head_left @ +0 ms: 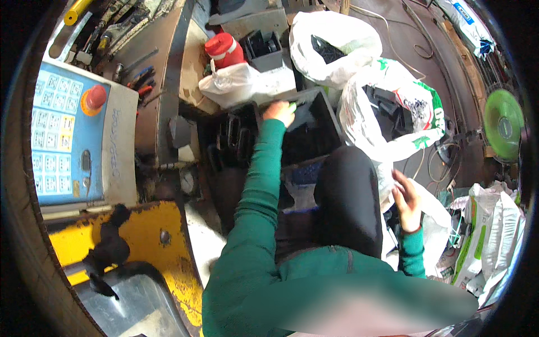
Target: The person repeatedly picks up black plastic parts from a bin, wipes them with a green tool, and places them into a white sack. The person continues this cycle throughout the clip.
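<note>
My left hand [279,113] is reached forward over the near-left corner of a black bin [331,115], its fingers curled together. A small light-green bit shows at the fingertips, too small to name. Dark pieces lie inside this bin. Just left of it, a second black crate [254,108] holds several black parts [231,135]. My right hand [407,199] hangs beside my right knee with its fingers apart and nothing between them. It is close to a white plastic bag [432,224].
Beyond the bins are a white bag of black parts [351,25], another such bag [359,132], a red container [224,49] and a grey box [264,56]. A control panel [62,135] with a red button stands left. A green fan [503,122] and cables [421,53] are right.
</note>
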The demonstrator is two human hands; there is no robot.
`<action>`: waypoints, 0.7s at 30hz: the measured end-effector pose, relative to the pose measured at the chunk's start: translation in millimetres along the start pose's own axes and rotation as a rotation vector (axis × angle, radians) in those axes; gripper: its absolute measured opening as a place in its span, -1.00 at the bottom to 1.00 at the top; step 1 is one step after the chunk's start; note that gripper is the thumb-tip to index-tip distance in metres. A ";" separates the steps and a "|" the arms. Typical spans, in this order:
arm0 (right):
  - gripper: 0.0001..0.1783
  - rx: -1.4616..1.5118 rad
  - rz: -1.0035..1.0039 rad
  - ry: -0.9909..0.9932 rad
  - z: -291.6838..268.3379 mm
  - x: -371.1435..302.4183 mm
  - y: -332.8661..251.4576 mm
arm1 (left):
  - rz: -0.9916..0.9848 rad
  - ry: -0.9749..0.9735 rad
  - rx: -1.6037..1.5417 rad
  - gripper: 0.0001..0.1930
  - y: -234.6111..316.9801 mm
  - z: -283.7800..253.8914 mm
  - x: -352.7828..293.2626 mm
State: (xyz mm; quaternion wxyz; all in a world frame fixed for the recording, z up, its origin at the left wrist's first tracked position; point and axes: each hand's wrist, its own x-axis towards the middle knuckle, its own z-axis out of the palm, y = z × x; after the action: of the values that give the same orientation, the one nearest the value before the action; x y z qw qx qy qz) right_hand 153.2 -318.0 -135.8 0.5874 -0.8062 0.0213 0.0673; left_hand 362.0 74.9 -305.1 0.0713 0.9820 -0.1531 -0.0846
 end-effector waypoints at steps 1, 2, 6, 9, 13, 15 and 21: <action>-0.46 0.116 -0.065 -0.038 10.4 7.5 -1.8 | -0.002 0.109 -0.276 -0.63 4.6 -32.3 -17.7; -0.34 0.191 -0.042 -0.031 19.4 13.9 -11.3 | 0.051 0.101 -0.560 -0.66 36.1 -99.1 -44.4; -0.13 0.460 -0.192 -0.332 50.0 41.5 -46.7 | 0.365 -0.018 -0.740 -0.70 102.6 -207.5 -124.6; -0.30 0.603 -0.059 -0.634 64.6 31.9 -68.9 | 0.485 -0.110 -0.616 -0.73 143.3 -227.9 -150.7; -0.43 0.528 -0.163 -0.316 75.4 7.6 -38.5 | 0.075 0.571 -0.815 -0.62 180.3 -183.2 -174.8; -0.43 0.356 -0.216 -0.137 81.1 -2.9 -30.3 | 0.033 0.538 -0.942 -0.67 212.9 -151.9 -196.1; -0.37 0.277 -0.396 -0.045 94.9 -13.4 -10.6 | 0.053 0.438 -0.812 -0.73 251.3 -115.5 -221.4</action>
State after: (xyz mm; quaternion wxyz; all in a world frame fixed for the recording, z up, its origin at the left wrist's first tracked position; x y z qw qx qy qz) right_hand 133.2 -225.1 -152.6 0.6945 -0.7046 -0.1413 -0.0348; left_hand 103.4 -79.6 -118.8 0.4830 0.8650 -0.1141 0.0736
